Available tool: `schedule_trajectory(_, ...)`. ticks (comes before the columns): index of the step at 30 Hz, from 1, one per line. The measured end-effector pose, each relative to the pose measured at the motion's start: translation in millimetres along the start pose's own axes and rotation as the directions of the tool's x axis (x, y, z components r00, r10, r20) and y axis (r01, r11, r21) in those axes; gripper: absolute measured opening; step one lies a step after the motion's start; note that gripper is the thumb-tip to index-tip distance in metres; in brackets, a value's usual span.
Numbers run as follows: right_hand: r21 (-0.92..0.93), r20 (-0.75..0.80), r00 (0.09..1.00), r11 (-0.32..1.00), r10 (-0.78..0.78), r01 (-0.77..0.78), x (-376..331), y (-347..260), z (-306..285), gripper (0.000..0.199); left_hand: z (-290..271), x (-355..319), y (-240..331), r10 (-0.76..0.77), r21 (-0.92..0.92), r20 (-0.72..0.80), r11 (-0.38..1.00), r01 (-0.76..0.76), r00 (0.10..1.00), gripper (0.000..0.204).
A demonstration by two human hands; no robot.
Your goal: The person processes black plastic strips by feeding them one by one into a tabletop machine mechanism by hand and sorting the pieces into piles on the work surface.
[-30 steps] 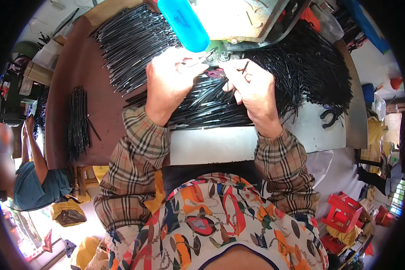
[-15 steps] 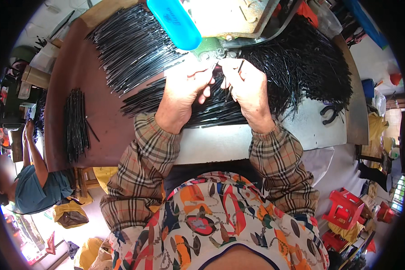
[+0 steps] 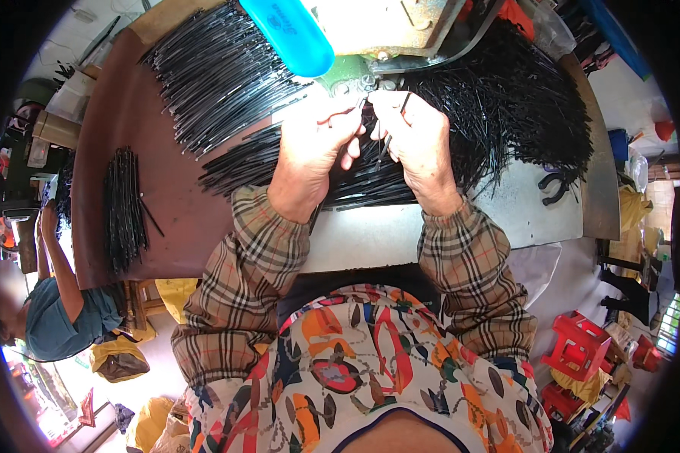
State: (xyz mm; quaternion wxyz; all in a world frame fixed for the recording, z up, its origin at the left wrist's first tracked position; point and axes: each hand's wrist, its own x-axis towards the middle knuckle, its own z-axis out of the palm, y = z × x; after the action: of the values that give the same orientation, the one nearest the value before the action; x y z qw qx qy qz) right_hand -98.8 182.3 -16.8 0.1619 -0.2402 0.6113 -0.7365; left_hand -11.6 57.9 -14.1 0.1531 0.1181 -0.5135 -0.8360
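Note:
My left hand [image 3: 310,155] is closed, its thumb and forefinger pinched on something small whose kind I cannot make out. Close beside it, my right hand [image 3: 423,147] grips a thin black cord [image 3: 385,147] that slants between its fingers. The fingertips of both hands almost meet just below a lit machine head with a green metal part [image 3: 346,79]. A loose layer of similar black cords [image 3: 242,162] lies under and beside my hands. Bright glare and my own fingers hide the exact point of contact.
A blue machine cover [image 3: 291,38] overhangs the work. Black cords lie in a neat row [image 3: 219,79], a tangled heap [image 3: 506,113] and a small bundle [image 3: 123,211]. Black-handled pliers [image 3: 555,189] lie at right. Another person [image 3: 68,313] sits at left; red plastic stools [image 3: 578,343] stand at right.
Both hands stay beneath the machine head with nearly the same pinch. My left hand and sleeve have shifted slightly right. The view has moved a little.

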Motion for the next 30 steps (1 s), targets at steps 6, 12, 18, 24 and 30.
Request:
schedule_trajectory(6,-0.07,0.02,1.0,0.998,0.01,-0.008,5,1,-2,0.013,2,-1,5,0.001,0.151,-0.017,0.989,0.001,1.0,0.028)
schedule_trajectory(12,0.026,0.057,0.998,0.999,0.025,-0.027,17,1,-5,0.014,3,10,9,0.059,0.176,0.01,0.983,-0.06,0.998,0.024)
schedule_trajectory(18,-0.003,0.016,0.998,0.998,0.065,-0.065,24,4,-4,0.014,3,17,4,0.058,0.096,0.023,0.994,-0.06,0.998,0.019)
schedule_trajectory(24,0.027,0.16,0.986,0.998,0.05,-0.055,31,-1,-15,0.015,2,22,2,-0.012,-0.065,0.015,0.998,0.013,1.0,0.005)
schedule_trajectory(30,0.094,0.179,0.955,0.962,0.238,-0.257,23,-10,-15,0.017,-1,21,7,-0.107,-0.162,0.062,0.98,0.116,0.992,0.011)
